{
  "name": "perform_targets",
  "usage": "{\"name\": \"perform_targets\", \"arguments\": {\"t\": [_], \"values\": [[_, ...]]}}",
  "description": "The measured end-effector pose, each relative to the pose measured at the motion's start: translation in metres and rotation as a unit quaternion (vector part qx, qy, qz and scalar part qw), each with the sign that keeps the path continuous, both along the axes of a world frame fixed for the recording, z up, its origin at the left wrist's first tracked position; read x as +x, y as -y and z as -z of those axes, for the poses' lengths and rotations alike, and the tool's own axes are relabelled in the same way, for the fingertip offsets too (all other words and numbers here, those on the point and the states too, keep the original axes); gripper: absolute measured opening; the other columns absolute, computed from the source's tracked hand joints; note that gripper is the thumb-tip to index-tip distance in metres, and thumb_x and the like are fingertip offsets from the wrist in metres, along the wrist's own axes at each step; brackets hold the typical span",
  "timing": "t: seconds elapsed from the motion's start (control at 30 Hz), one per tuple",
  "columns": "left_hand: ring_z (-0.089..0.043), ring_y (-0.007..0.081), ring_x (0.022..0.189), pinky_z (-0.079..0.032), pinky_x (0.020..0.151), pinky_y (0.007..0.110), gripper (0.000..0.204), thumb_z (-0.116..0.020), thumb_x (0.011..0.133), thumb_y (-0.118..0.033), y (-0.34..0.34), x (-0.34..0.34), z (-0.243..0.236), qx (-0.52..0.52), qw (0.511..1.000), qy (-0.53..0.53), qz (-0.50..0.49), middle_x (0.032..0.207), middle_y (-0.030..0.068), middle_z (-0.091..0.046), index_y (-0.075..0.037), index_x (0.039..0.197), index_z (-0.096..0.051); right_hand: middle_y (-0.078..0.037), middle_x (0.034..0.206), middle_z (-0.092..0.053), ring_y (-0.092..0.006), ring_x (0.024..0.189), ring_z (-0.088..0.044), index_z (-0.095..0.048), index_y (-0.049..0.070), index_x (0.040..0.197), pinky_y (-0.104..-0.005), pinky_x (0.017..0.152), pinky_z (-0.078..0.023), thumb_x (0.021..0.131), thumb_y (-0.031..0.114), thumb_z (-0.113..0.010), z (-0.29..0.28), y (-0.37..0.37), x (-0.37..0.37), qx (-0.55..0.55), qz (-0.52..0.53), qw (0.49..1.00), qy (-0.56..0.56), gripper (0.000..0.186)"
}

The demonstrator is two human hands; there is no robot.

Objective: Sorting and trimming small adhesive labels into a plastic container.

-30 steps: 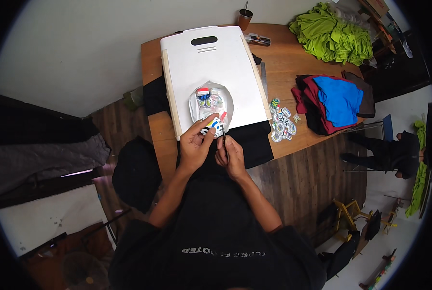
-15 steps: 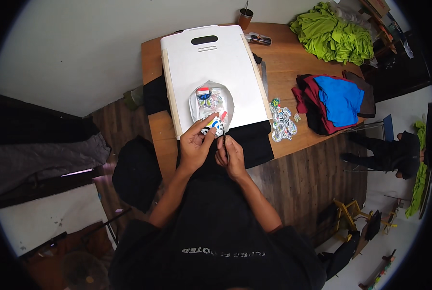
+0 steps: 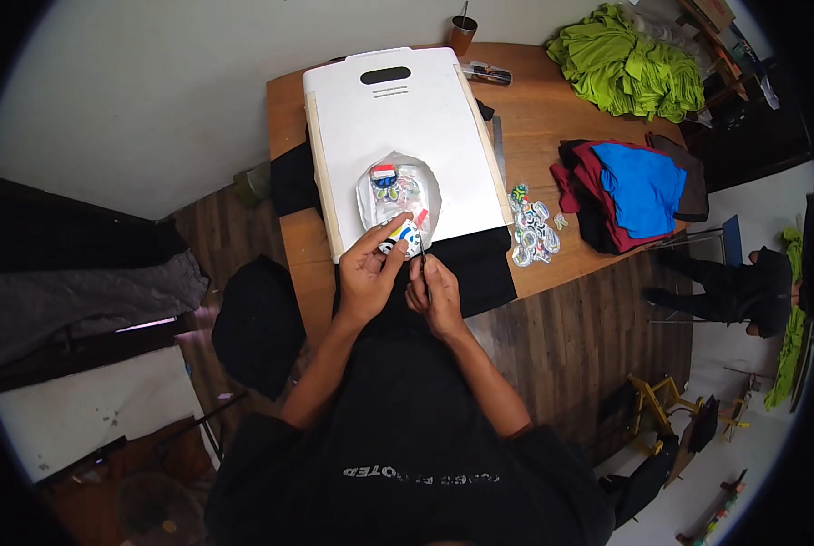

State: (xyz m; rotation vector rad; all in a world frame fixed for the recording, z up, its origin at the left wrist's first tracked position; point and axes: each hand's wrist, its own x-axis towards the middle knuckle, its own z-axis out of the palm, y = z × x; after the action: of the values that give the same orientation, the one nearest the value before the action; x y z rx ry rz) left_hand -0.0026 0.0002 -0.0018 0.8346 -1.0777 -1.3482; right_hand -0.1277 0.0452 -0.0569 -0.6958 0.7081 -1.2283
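Between thumb and fingers my left hand [image 3: 368, 276] pinches a printed sticker [image 3: 405, 238], white with blue, yellow and black shapes. My right hand [image 3: 437, 296] is closed round a slim dark tool [image 3: 424, 258] like scissors, its tip at the sticker's right edge; its blades are too small to make out. Just beyond both hands, a round white container [image 3: 432, 177] with an uneven rim holds printed pieces and scraps, one with a red and white top. It rests on a large white board [image 3: 361, 114]. Right of the board lies a loose pile of cut-out stickers [image 3: 535, 235].
The wooden table [image 3: 534, 136] bears folded blue and maroon cloth [image 3: 639, 187], a lime-green fabric heap [image 3: 625, 68] and a brown cup [image 3: 462, 36]. Black cloth [image 3: 475, 268] hangs under the board's near edge. A person in dark clothing [image 3: 743, 287] is at far right.
The sticker and the tool's tip have shifted very slightly between my hands. Both hands keep their grip and place; everything else looks the same.
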Motion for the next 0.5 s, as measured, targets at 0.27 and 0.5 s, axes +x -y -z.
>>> {"name": "perform_targets", "arguments": {"t": [0.27,0.5], "values": [[-0.059,0.0127,0.102,-0.051,0.080,0.021,0.037,-0.055,0.092,0.009,-0.0004,0.0016,-0.0001,0.001,1.000,-0.002,0.003,0.117,0.0131,-0.060,0.006,0.129,-0.055,0.004,0.051,-0.031,-0.0048,0.039,-0.024,-0.048,0.005,0.092,-0.0215,0.040,-0.022,0.106,0.034,-0.034,-0.0041,0.0003,-0.0003,0.001,-0.002,1.000,0.005,0.036],[-0.059,0.0140,0.105,-0.050,0.085,0.022,0.036,-0.054,0.093,0.009,-0.0005,0.0025,-0.0011,0.013,1.000,-0.006,0.014,0.119,0.0134,-0.059,0.007,0.129,-0.056,0.004,0.051,-0.031,-0.0046,0.039,-0.024,-0.049,0.005,0.092,-0.0217,0.040,-0.022,0.106,0.034,-0.035,-0.0034,0.0003,-0.0008,0.009,-0.005,1.000,0.006,0.036]]}}
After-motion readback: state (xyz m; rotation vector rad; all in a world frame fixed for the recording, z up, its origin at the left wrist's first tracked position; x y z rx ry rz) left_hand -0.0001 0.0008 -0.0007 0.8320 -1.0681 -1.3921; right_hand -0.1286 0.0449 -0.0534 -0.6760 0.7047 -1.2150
